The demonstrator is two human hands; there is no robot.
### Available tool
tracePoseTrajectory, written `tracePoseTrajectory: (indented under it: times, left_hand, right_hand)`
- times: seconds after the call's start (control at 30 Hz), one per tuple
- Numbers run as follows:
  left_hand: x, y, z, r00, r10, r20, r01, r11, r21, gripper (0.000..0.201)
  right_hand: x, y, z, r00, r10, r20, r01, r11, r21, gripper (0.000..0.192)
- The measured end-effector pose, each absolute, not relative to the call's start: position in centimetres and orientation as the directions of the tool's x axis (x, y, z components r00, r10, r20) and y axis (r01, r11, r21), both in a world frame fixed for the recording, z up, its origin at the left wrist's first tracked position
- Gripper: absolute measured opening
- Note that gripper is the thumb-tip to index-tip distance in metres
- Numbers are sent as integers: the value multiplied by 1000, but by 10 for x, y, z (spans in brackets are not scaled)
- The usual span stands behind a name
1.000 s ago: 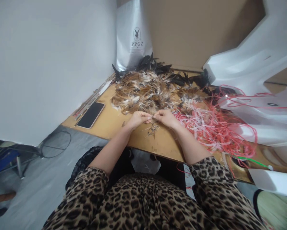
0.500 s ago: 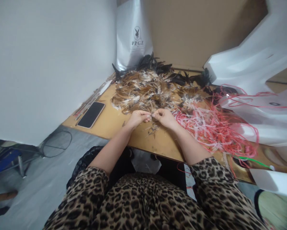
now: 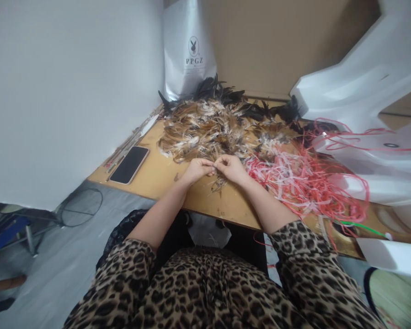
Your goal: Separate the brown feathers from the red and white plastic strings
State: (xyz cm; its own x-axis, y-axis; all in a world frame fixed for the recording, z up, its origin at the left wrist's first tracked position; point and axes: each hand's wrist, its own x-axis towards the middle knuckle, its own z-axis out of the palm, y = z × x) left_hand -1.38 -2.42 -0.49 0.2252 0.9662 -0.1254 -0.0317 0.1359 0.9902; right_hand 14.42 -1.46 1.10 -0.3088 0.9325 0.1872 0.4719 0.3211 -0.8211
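Note:
My left hand (image 3: 199, 170) and my right hand (image 3: 231, 167) meet above the table near its front edge, both closed in a pinch. The fingertips touch or nearly touch. Thin brown feather wisps (image 3: 219, 183) show just below, seeming to come from my left fingers. What my right fingertips pinch is too small and hidden to make out. Right behind my hands lies a big heap of brown and white feathers (image 3: 205, 130), with black feathers (image 3: 222, 93) along its back. Beside my right hand is a tangled pile of red and pale pink ribbon strips (image 3: 304, 183).
A phone (image 3: 130, 164) lies on the wooden table (image 3: 205, 198) at left, near thin sticks (image 3: 126, 140) by the white wall. A silver bag (image 3: 189, 50) stands at the back. White plastic sheeting (image 3: 356, 87) bulges at right. A green strip (image 3: 366, 228) lies at front right.
My right hand has moved slightly left, bringing its fingertips closer to those of my left hand. The whole view has shifted a little; the feathers and ribbon pile look unchanged.

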Motion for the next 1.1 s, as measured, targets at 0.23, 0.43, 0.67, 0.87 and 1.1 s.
tracePoseTrajectory:
  times: [0.23, 0.43, 0.67, 0.87, 1.1]
  left_hand:
    - [-16, -22, -7, 204, 973, -107, -26, 114, 993, 18]
    - [-18, -23, -4, 207, 973, -106, -64, 121, 991, 17]
    - [-19, -25, -3, 248, 964, -97, -66, 117, 991, 20]
    - [-19, -24, -3, 270, 958, -95, -48, 112, 993, 23]
    - [-19, -25, -2, 246, 961, -127, -50, 144, 988, 23]
  right_hand:
    - [151, -10, 12, -310, 941, 137, 300, 233, -925, 26]
    - [165, -5, 12, -358, 918, 174, 363, 308, -880, 21]
    - [161, -12, 13, -419, 857, 300, 491, 492, -719, 15]
    - [159, -16, 19, -471, 797, 378, 538, 599, -593, 15]
    - [160, -17, 22, -448, 819, 358, 584, 572, -577, 13]
